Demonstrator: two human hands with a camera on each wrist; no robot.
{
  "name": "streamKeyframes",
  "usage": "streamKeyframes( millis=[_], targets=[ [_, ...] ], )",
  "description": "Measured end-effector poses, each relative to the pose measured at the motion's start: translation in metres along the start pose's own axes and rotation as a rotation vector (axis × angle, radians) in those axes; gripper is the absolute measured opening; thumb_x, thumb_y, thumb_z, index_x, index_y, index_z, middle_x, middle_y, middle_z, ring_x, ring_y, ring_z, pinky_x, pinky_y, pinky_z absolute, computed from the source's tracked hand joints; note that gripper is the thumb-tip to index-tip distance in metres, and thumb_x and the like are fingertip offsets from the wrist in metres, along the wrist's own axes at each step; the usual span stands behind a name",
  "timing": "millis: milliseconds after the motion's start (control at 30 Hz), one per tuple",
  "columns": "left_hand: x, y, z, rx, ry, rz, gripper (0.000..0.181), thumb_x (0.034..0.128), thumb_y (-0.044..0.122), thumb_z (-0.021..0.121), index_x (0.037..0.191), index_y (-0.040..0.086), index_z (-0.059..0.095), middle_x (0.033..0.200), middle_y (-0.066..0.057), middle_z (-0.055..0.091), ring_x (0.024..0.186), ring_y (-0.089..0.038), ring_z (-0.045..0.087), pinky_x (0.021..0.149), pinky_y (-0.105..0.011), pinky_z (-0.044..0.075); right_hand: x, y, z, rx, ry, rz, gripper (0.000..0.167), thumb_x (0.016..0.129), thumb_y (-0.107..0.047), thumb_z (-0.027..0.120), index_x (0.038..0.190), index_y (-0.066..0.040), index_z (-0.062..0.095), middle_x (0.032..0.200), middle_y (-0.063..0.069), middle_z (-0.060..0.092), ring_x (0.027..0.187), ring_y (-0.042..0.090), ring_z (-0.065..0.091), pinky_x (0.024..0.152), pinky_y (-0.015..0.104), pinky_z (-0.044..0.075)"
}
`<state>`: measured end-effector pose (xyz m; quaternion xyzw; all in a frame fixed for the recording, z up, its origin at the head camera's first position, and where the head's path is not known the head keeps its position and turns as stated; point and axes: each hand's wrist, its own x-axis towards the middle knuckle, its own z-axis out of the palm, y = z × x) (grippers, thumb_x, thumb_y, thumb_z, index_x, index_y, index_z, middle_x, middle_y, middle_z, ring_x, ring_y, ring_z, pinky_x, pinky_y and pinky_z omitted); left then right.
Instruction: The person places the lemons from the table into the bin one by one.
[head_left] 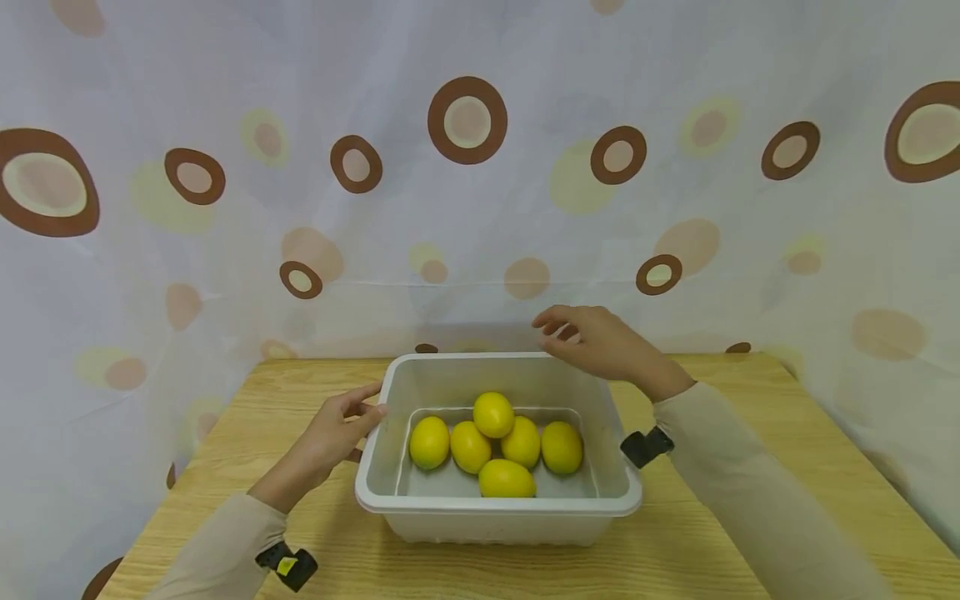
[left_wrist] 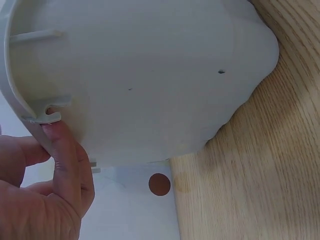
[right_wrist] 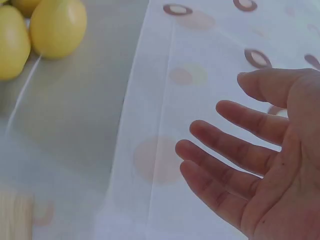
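A white plastic bin (head_left: 498, 506) stands on the table with several yellow lemons (head_left: 430, 442) inside, one of them resting on top of others. My left hand (head_left: 327, 435) grips the bin's left rim, thumb on the edge. In the left wrist view its fingers (left_wrist: 66, 165) curl under the rim against the outer wall (left_wrist: 145, 95). Above the bin's far right corner is my right hand (head_left: 600, 343), holding nothing. The right wrist view shows its fingers (right_wrist: 225, 150) spread and slightly bent, apart from the lemons.
The wooden table (head_left: 322, 533) extends around the bin on both sides. Behind it hangs a pale curtain (head_left: 480, 217) patterned with brown rings and dots, reaching close to the table's back edge. A black strap device (head_left: 647, 447) sits on the right wrist.
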<state>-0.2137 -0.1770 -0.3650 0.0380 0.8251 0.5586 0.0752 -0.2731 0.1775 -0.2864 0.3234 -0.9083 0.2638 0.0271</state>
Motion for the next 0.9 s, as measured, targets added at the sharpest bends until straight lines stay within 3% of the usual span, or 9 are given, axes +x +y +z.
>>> streamKeyframes(
  millis=[233, 500, 700, 900],
  targets=[
    [0.002, -0.006, -0.002, 0.014, 0.012, 0.004, 0.053, 0.1002, 0.022, 0.052, 0.147, 0.003, 0.035, 0.115, -0.021, 0.055, 0.082, -0.019, 0.061, 0.062, -0.038, 0.060, -0.039, 0.036, -0.014, -0.039, 0.098, 0.096, 0.031, 0.098, -0.024, 0.055, 0.124, -0.006, 0.060, 0.116, 0.015, 0.065, 0.101, 0.032, 0.063, 0.083, 0.048, 0.054],
    [0.001, -0.010, -0.002, 0.033, 0.029, 0.022, 0.052, 0.1006, 0.022, 0.051, 0.146, 0.000, 0.037, 0.114, -0.021, 0.057, 0.084, -0.019, 0.062, 0.066, -0.038, 0.060, -0.085, 0.069, -0.011, -0.084, 0.132, 0.117, 0.029, 0.099, -0.019, 0.055, 0.121, 0.000, 0.060, 0.114, 0.016, 0.065, 0.098, 0.033, 0.064, 0.081, 0.049, 0.054],
    [0.000, -0.012, -0.005, 0.057, 0.033, 0.027, 0.053, 0.0999, 0.026, 0.053, 0.145, 0.001, 0.039, 0.115, -0.021, 0.057, 0.084, -0.019, 0.063, 0.066, -0.038, 0.060, -0.109, 0.089, -0.009, -0.122, 0.141, 0.144, 0.032, 0.098, -0.019, 0.055, 0.123, 0.002, 0.059, 0.114, 0.019, 0.065, 0.095, 0.035, 0.064, 0.077, 0.051, 0.054],
    [0.000, -0.016, -0.012, 0.089, 0.038, 0.031, 0.067, 0.0995, 0.038, 0.051, 0.151, 0.004, 0.025, 0.128, -0.026, 0.053, 0.092, -0.025, 0.066, 0.068, -0.036, 0.060, -0.124, 0.104, -0.009, -0.156, 0.161, 0.155, 0.035, 0.099, -0.021, 0.055, 0.125, 0.002, 0.057, 0.115, 0.021, 0.063, 0.098, 0.038, 0.062, 0.076, 0.051, 0.054]
  ],
)
